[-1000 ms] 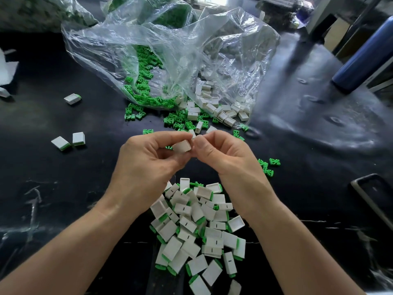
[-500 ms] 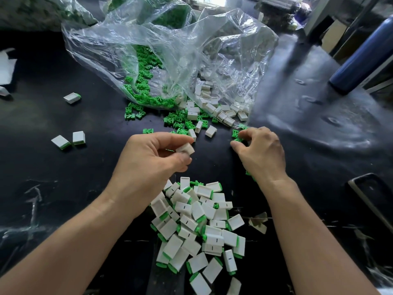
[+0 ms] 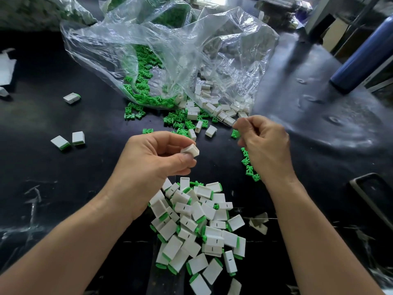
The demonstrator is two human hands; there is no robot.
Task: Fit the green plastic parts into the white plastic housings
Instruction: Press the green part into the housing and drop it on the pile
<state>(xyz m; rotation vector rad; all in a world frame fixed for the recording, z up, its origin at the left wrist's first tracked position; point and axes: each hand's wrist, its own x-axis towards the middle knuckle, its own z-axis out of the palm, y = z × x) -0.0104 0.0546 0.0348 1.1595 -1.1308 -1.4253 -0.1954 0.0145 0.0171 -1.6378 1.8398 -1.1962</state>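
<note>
My left hand [image 3: 148,165] pinches an empty white housing [image 3: 190,150] between thumb and fingertips, above the black table. My right hand [image 3: 265,145] is to its right with fingers curled, pinching a small green part [image 3: 235,134] at its fingertips. Loose green parts [image 3: 180,122] and loose white housings [image 3: 212,107] spill from a clear plastic bag [image 3: 170,50] just beyond both hands. Several more green parts [image 3: 247,165] lie under my right wrist. A pile of fitted housings with green ends [image 3: 202,220] lies between my forearms.
Three fitted pieces lie apart at the left [image 3: 72,97], [image 3: 78,137], [image 3: 60,142]. A blue cylinder [image 3: 361,60] leans at the far right. A dark tray edge [image 3: 374,196] sits at the right. White paper [image 3: 6,69] lies at the far left.
My right hand left the housing, reached out to the loose green parts on the right, and has now lifted back with a green part. My left hand kept holding the white housing.
</note>
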